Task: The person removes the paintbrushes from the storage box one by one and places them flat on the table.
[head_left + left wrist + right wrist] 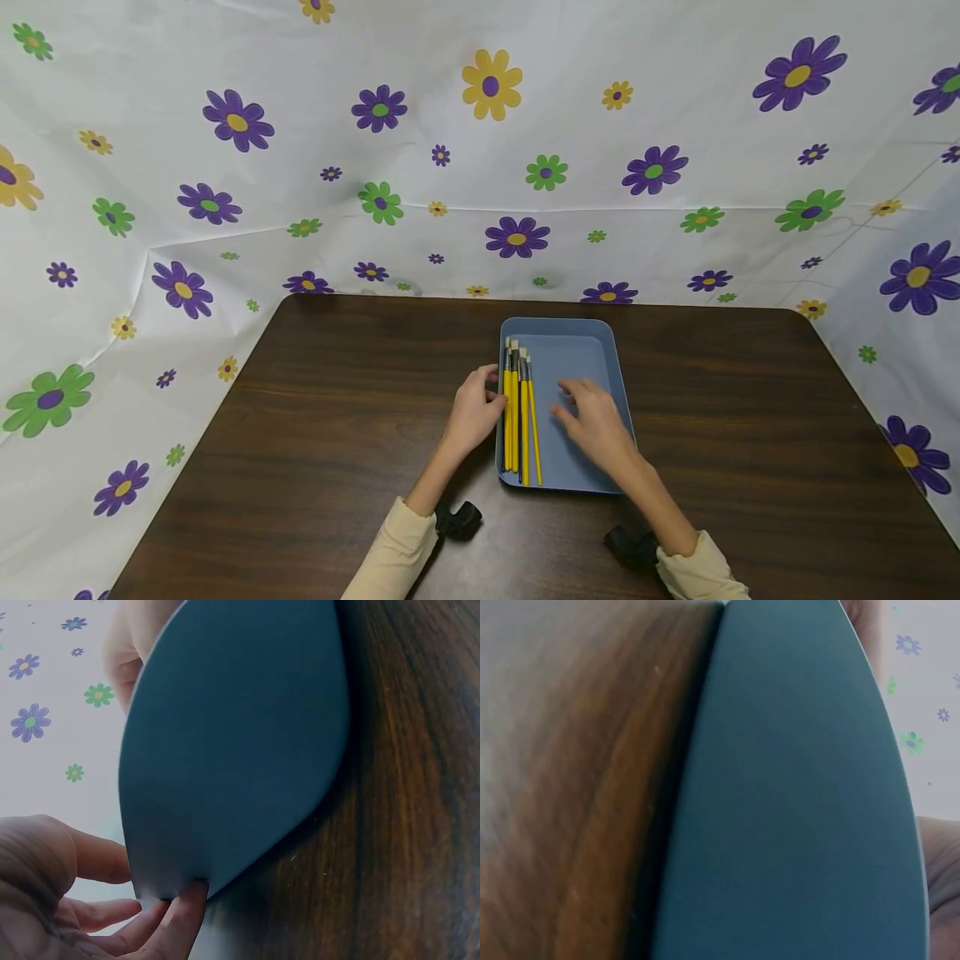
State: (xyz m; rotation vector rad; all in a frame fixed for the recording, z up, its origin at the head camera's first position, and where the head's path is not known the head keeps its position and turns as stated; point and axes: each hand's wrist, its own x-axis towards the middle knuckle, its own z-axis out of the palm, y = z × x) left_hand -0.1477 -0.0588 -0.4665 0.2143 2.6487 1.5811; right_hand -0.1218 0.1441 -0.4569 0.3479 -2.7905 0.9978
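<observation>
Yellow paintbrushes (514, 408) lie side by side in a blue tray (570, 350), just right of the left hand (471, 408), whose fingers pinch the tray's side wall. The right hand (596, 421) hovers over the tray's bare floor, to the right of the brushes, fingers apart and holding nothing. A stray nudge from the left thumb could scatter the row; a one-sided tug could skid the tray across the wooden surface (360, 400) below.

Tray (573, 458): blue-grey. Paintbrushes (514, 417): yellow-handled (pale-bristled). Tabletop (337, 433): dark brown, wood-grained. Backdrop cloth (420, 50): white, printed with purple, green and yellow flowers (491, 87).
</observation>
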